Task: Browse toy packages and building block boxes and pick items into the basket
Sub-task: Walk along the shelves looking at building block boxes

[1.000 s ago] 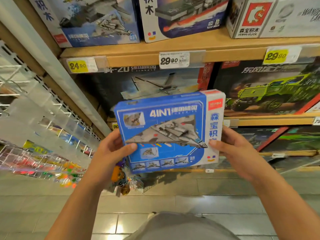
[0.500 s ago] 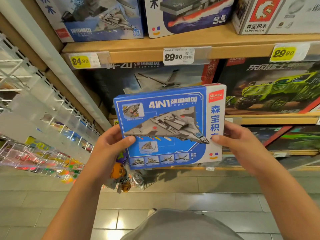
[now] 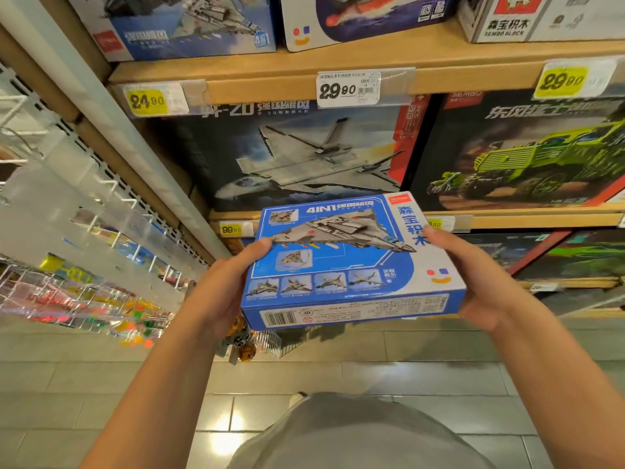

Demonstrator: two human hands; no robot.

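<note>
A blue 4IN1 jet building block box (image 3: 341, 262) is held in front of the shelves, tilted back so its front face points up and its barcode edge faces me. My left hand (image 3: 220, 289) grips its left side, thumb on the front face. My right hand (image 3: 473, 279) grips its right side, thumb on the white strip with red characters. Part of a wire basket (image 3: 267, 343) with small toys shows just below the box, mostly hidden by it and my left hand.
Wooden shelves (image 3: 338, 76) with price tags carry larger boxes: a dark jet box (image 3: 297, 157) right behind and a green truck box (image 3: 527, 154) to its right. A white wire rack (image 3: 77, 231) with packaged toys hangs on the left. Grey tiled floor (image 3: 304, 377) lies below.
The box has come down and tipped back from upright toward flat, showing its barcode edge. Both hands moved lower with it, still holding its sides.
</note>
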